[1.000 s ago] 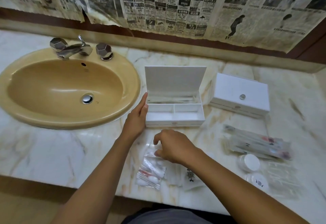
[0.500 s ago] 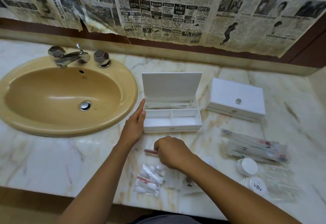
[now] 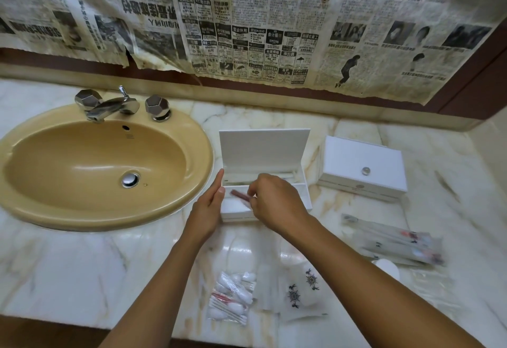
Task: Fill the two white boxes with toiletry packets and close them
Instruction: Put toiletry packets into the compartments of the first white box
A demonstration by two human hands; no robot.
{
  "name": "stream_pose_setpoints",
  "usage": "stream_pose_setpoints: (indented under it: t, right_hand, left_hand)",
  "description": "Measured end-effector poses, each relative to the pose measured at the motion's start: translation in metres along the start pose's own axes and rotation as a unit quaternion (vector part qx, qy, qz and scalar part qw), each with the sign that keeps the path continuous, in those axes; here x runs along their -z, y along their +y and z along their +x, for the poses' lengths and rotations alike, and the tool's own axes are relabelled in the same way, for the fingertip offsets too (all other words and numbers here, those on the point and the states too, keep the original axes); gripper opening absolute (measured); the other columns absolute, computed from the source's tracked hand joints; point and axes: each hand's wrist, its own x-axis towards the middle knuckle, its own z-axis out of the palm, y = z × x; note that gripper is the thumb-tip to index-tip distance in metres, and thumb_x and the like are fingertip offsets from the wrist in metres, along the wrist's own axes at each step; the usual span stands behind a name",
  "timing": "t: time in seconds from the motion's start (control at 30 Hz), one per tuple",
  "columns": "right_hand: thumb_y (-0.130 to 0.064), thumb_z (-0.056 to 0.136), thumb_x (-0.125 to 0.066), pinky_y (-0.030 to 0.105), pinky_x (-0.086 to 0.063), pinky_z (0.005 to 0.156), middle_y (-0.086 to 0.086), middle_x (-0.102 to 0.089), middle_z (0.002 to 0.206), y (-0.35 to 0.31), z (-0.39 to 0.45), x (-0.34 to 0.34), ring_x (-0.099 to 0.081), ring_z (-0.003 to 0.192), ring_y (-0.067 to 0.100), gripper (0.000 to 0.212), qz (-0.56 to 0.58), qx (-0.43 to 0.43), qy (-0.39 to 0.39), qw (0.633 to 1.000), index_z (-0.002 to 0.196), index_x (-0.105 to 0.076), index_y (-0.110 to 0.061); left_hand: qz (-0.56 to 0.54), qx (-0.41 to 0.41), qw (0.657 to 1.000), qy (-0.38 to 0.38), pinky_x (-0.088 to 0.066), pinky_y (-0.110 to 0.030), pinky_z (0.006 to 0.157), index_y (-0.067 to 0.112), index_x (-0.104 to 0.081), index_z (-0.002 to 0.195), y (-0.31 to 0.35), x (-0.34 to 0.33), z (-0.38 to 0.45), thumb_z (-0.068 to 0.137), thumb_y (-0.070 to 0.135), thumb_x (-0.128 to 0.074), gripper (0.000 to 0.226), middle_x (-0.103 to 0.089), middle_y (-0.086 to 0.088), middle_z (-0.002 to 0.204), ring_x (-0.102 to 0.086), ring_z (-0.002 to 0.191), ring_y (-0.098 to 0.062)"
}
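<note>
Right hand (image 3: 277,205), pinching a red packet (image 3: 240,194), lifted from near pile (image 3: 233,299) to open box (image 3: 274,183); left hand (image 3: 209,208) flat, steadying. First box started.

tabletop (image 3: 274,117) – glossy veined marble | sink (image 3: 192,139) at 9 o'clock – smooth glazed ceramic | taps (image 3: 109,105) – polished faceted metal | open box (image 3: 264,146) – matt white | packets (image 3: 395,240) at 4 o'clock – clear plastic film | wall sheets (image 3: 247,18) – yellowed, torn newspaper

1. Open white box (image 3: 277,172) on marble bench (image 3: 82,265), lid upright.
2. Left hand (image 3: 208,208) flat against its left wall.
3. Right hand (image 3: 274,202) pinches reddish packet (image 3: 240,193) (blurred) over front compartment.
4. Closed white box (image 3: 362,166) just right.
</note>
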Motion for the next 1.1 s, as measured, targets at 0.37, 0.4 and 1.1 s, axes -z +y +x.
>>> stream_pose_setpoints:
  t: [0.37,0.4,1.1]
  right_hand:
    - [0.004,0.083,-0.05,0.032,-0.034,0.065,0.001,-0.027,0.063,-0.011,0.03,-0.016,-0.041,0.072,0.025,0.025,-0.095,0.019,-0.087,0.991,0.07,-0.037,-0.011]
    - [0.004,0.084,-0.05,0.032,-0.034,0.066,0.002,-0.029,0.065,-0.011,0.032,-0.018,-0.041,0.073,0.025,0.023,-0.097,0.02,-0.097,0.99,0.072,-0.038,-0.012]
    - [-0.017,0.091,-0.043,0.036,-0.048,0.088,0.011,-0.066,0.1,-0.015,0.033,-0.039,-0.056,0.095,0.024,0.024,0.06,-0.037,-0.192,0.979,0.086,-0.064,-0.008]
  left_hand:
    - [-0.024,-0.001,1.0,-0.008,-0.018,-0.012,0.106,0.048,-0.037,0.14,-0.002,0.002,0.002,0.103,0.033,-0.04,0.04,-0.034,0.033,0.141,-0.025,0.118,0.032]
    - [-0.024,-0.002,1.0,-0.007,-0.018,-0.012,0.106,0.048,-0.038,0.14,-0.003,0.002,0.003,0.103,0.033,-0.04,0.04,-0.034,0.031,0.142,-0.026,0.119,0.03]
    - [-0.022,-0.007,1.0,0.004,-0.018,-0.007,0.101,0.055,-0.034,0.135,-0.002,-0.001,0.0,0.103,0.032,-0.037,0.039,-0.032,0.029,0.142,-0.028,0.131,0.01]
